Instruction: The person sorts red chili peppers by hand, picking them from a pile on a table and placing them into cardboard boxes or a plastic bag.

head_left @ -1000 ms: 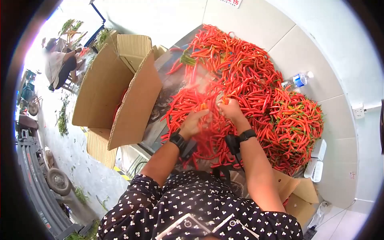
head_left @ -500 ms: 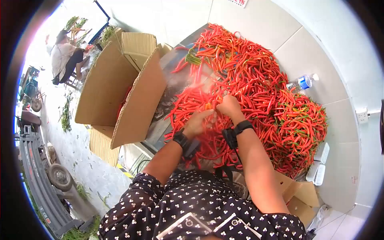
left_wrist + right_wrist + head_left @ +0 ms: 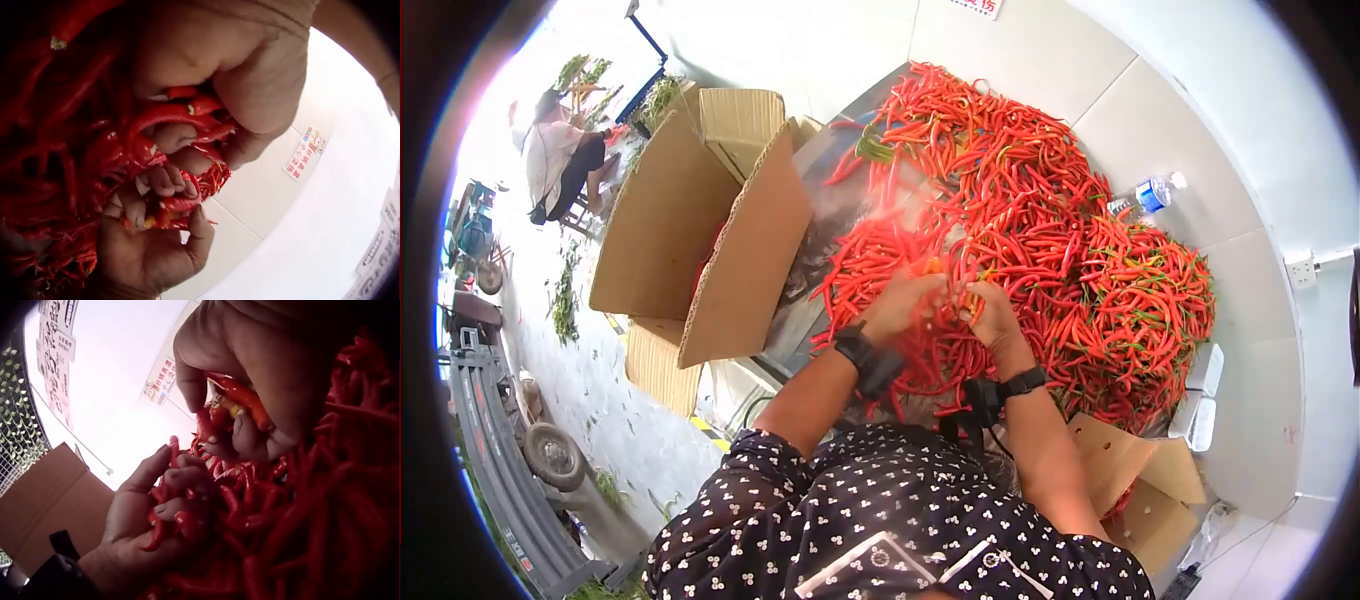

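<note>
Loose red chili peppers [image 3: 1030,200] lie in a wide heap before me, and both hands work just above its near side. My left hand [image 3: 905,305] curls around several red chilies [image 3: 165,115], their cut-looking pale ends showing between the fingers. Close beside it, my right hand [image 3: 997,318] grips a few chilies too, among them an orange one [image 3: 250,403] and a yellowish one. In the left wrist view the right hand [image 3: 153,250] has its palm turned up, fingers bent over its chilies. The left hand [image 3: 156,506] shows below the right one in the right wrist view.
A tall open cardboard box [image 3: 745,260] stands left of the heap; a smaller box [image 3: 1165,485] is at near right. A plastic bottle [image 3: 1145,195] and white foam container [image 3: 1200,395] lie by the tiled wall. Another person [image 3: 555,160] sits at far left.
My right hand has come back from the heap toward my body, and orange chilies now show in its fingers. The left hand stays over nearly the same spot, still gripping chilies.
</note>
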`<state>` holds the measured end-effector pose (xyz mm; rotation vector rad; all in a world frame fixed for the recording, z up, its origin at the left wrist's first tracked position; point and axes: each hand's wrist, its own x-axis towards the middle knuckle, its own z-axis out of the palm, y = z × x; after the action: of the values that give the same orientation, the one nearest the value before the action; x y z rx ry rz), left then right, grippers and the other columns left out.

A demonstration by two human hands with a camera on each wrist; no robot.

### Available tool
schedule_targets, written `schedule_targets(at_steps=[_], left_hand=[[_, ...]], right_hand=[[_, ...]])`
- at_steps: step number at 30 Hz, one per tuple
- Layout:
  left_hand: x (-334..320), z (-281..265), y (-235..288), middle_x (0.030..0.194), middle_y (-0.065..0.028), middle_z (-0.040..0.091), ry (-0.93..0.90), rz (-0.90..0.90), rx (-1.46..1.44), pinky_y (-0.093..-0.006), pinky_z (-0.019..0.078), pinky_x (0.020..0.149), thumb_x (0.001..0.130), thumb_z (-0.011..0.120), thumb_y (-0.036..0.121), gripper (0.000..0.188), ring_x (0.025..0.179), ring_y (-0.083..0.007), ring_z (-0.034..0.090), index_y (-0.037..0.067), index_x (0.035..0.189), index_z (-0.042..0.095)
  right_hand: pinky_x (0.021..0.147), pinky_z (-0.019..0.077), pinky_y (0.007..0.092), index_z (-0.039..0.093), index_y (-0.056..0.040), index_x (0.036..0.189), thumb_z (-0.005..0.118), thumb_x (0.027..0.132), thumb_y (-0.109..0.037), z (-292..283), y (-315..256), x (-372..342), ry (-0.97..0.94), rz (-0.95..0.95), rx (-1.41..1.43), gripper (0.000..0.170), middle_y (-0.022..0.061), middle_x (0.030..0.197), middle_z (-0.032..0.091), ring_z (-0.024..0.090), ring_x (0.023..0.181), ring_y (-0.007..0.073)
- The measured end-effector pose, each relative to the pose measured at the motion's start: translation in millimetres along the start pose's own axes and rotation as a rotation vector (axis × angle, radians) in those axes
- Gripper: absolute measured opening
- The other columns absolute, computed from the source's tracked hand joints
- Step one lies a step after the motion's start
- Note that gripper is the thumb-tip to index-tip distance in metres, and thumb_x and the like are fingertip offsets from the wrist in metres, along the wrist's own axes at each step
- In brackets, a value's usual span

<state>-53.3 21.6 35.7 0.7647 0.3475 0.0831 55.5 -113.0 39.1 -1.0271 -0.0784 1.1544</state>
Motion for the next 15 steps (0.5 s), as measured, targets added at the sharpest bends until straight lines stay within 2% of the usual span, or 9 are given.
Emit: schedule_targets(at_steps=[1,3,4,6,9,10,12,13,15], left_hand=[[-2,10,2,0.072,-0.0006,0.057,-0.001,-0.002,0.002,-0.0207,0.0367,0.044,0.082,0.056,0.015,0.009,0.06,-0.0098,0.052,0.009,0.088,0.057],[-1,32,5,0.067,-0.0001,0.054,0.068,0.047,0.334,-0.0195,0.0379,0.043,0.082,0.054,0.015,0.01,0.056,-0.0064,0.05,0.005,0.083,0.055],[1,37,2,0.067,-0.0001,0.054,0.069,0.051,0.336,-0.0195,0.0379,0.043,0.082,0.054,0.015,0.01,0.056,-0.0064,0.05,0.005,0.083,0.055],[5,43,-6,0.067,-0.0001,0.056,0.187,0.089,0.529,-0.0201,0.039,0.044,0.08,0.055,0.012,0.008,0.055,-0.0079,0.052,0.006,0.083,0.056],[21,31,-44,0.072,-0.0042,0.059,0.211,0.254,0.727,-0.0251,0.0435,0.05,0.079,0.054,0.011,0.009,0.063,-0.0133,0.057,0.004,0.084,0.056],[18,34,-50,0.072,-0.0042,0.059,0.213,0.254,0.727,-0.0251,0.0435,0.05,0.079,0.054,0.011,0.009,0.063,-0.0133,0.057,0.004,0.084,0.056],[-3,58,-39,0.08,-0.0157,0.059,0.285,0.277,0.838,-0.0394,0.0443,0.067,0.075,0.056,0.016,0.02,0.078,-0.0313,0.058,0.003,0.09,0.054],[-1,57,-43,0.087,-0.018,0.057,0.285,0.246,1.007,-0.0421,0.0439,0.068,0.074,0.054,0.016,0.02,0.082,-0.036,0.056,0.003,0.091,0.053],[-6,64,-45,0.09,-0.0187,0.055,0.272,0.262,1.05,-0.0433,0.0435,0.069,0.075,0.053,0.016,0.021,0.084,-0.0373,0.055,0.004,0.093,0.051]], right_hand=[[0.049,0.038,0.0238,0.053,-0.0081,0.09,0.051,0.081,-0.016,0,5,-3,0.001,-0.002,0.002,0.013,0.003,0.078,0.056,0.053,0.066,0.0107],[0.056,0.0422,0.0248,0.052,-0.0086,0.094,0.049,0.085,-0.021,15,7,-12,0.065,-0.066,0.033,0.016,0.0041,0.081,0.057,0.055,0.071,0.0135],[0.056,0.0422,0.0248,0.052,-0.0086,0.094,0.049,0.085,-0.021,16,9,-14,0.06,-0.067,0.032,0.016,0.0041,0.081,0.057,0.055,0.071,0.0135],[0.064,0.0461,0.0269,0.051,-0.008,0.097,0.05,0.087,-0.02,18,13,-19,0.137,-0.136,0.155,0.016,0.0041,0.083,0.058,0.056,0.074,0.0153],[0.071,0.0476,0.0285,0.051,-0.0076,0.099,0.055,0.085,-0.018,33,21,-30,0.279,-0.222,0.131,0.018,0.0037,0.085,0.058,0.057,0.078,0.0147],[0.071,0.0476,0.0285,0.051,-0.0076,0.099,0.055,0.085,-0.018,34,24,-32,0.278,-0.222,0.13,0.018,0.0037,0.085,0.058,0.057,0.078,0.0147],[0.075,0.0477,0.0294,0.053,-0.0071,0.099,0.058,0.082,-0.013,29,31,-31,0.259,-0.337,0.125,0.019,0.004,0.087,0.059,0.057,0.083,0.0145],[0.075,0.0477,0.0294,0.053,-0.0071,0.099,0.058,0.082,-0.013,24,34,-31,0.258,-0.342,0.125,0.019,0.004,0.087,0.059,0.057,0.083,0.0145],[0.075,0.0474,0.0293,0.055,-0.0071,0.096,0.057,0.082,-0.014,16,34,-33,0.202,-0.282,0.187,0.016,0.0044,0.087,0.06,0.057,0.084,0.0155]])
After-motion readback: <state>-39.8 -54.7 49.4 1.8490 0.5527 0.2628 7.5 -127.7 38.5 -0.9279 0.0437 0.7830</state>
